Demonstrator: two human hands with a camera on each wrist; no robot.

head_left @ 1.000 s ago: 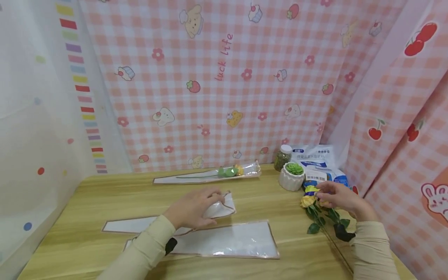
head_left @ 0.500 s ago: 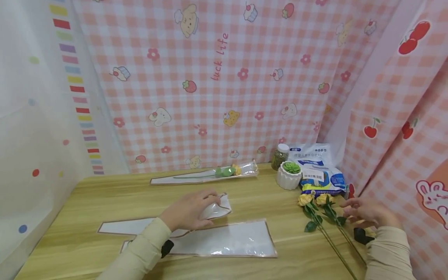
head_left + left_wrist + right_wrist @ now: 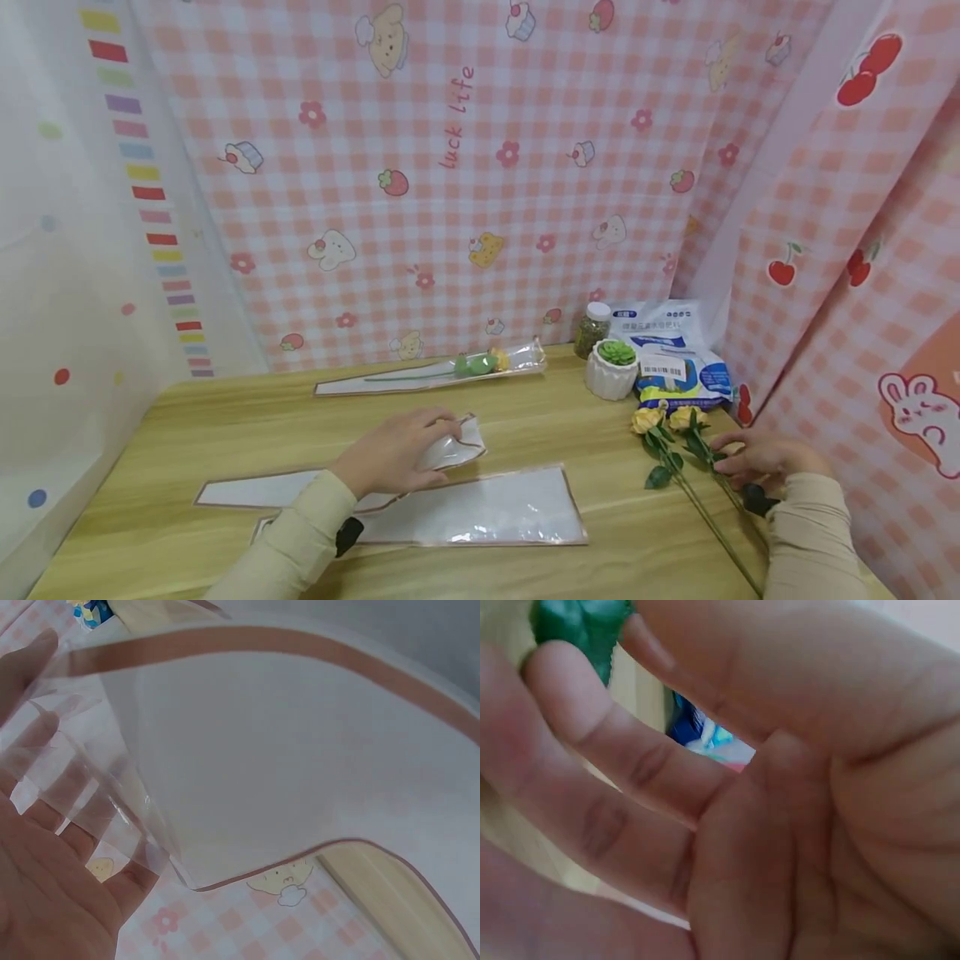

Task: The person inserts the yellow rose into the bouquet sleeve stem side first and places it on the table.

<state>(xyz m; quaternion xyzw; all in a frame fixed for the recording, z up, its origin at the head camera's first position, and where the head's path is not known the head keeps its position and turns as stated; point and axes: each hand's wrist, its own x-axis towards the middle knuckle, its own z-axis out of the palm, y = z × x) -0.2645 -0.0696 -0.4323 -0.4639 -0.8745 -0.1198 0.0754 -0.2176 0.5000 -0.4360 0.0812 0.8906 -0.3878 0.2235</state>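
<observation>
My left hand [image 3: 397,454] holds a clear flower sleeve [image 3: 457,450] with a brown border near its wide end; in the left wrist view the film [image 3: 112,795] spreads across the fingers, with the thumb at its upper edge. At right, two yellow roses [image 3: 647,419] with green leaves and long stems lie side by side on the table. My right hand [image 3: 765,458] is beside the right-hand rose [image 3: 686,417], its loosely bent fingers right at the stem and leaves. In the right wrist view a green leaf [image 3: 585,630] shows just past the fingertips.
Another flat sleeve [image 3: 480,508] lies in front of the left hand. Farther back is a sleeve with a yellow rose [image 3: 498,360] inside. A white potted succulent [image 3: 611,379], a lidded jar [image 3: 592,333] and blue-white packets [image 3: 682,375] stand at the back right, by the checked curtain.
My right hand has drawn back from the rose blooms to the right, then come in toward the right-hand stem. The left hand keeps its hold on the sleeve.
</observation>
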